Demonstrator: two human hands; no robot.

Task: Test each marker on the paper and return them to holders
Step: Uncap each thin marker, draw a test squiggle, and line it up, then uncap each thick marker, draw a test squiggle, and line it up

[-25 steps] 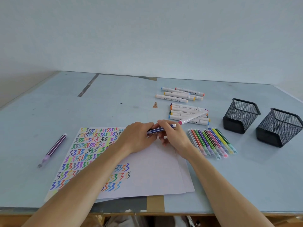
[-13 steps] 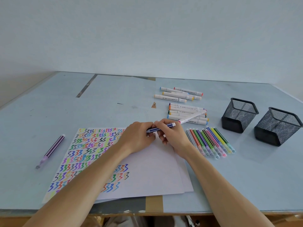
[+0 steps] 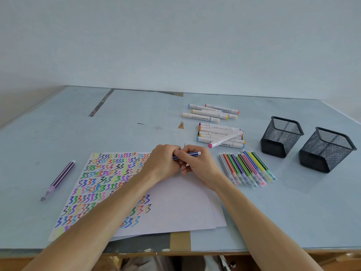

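Both hands met over the far edge of the paper (image 3: pixel 175 208), a small stack of smooth white sheets whose top page was crowded with rows of coloured zigzag strokes. The left hand (image 3: pixel 162 165) and right hand (image 3: pixel 197 165) each had their grip closed on one slim blue-and-white striped marker (image 3: pixel 192 154), held level just above the sheets with its white end pointing right. On the pale blue, scuffed surface (image 3: pixel 58 130), a purple striped marker (image 3: pixel 58 179) lay alone to the left, well apart from the paper. Right of the hands, about ten thin coloured pens (image 3: pixel 247 169) lay side by side in a neat row. Beyond them sat two loose clusters of thick white barrel markers (image 3: pixel 214 122), four in the farther one. Two square black wire-mesh holders (image 3: pixel 281 136) stood at the right, near each other.
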